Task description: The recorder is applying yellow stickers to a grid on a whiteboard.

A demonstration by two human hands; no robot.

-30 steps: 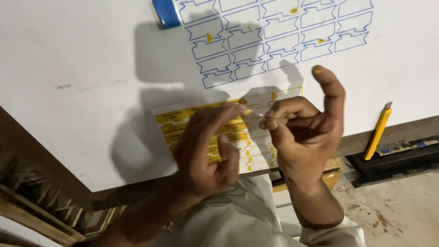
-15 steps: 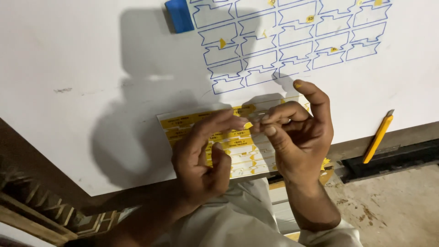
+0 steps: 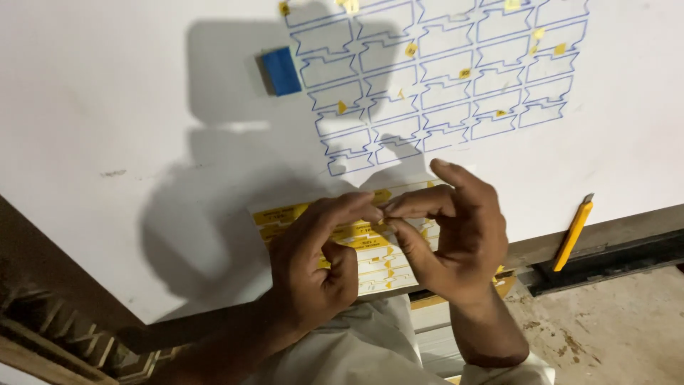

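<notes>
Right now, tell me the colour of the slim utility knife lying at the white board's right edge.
Yellow, with a dark tip: the slim utility knife, clearest in the head view.

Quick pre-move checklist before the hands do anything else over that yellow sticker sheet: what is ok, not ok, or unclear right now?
1. Fingertips of left hand and right hand meet over the yellow sticker sheet: ok.
2. A piece actually pinched between them: cannot tell, too small to see.
3. Sticker sheet lies flat on the white board: ok, though its near edge sits at the board's edge.
4. Blue outlined grid in view, with some small yellow pieces on it: ok.
5. Yellow utility knife apart from both hands, at the board's edge: ok.
6. Blue block lies beside the grid: ok.
</notes>
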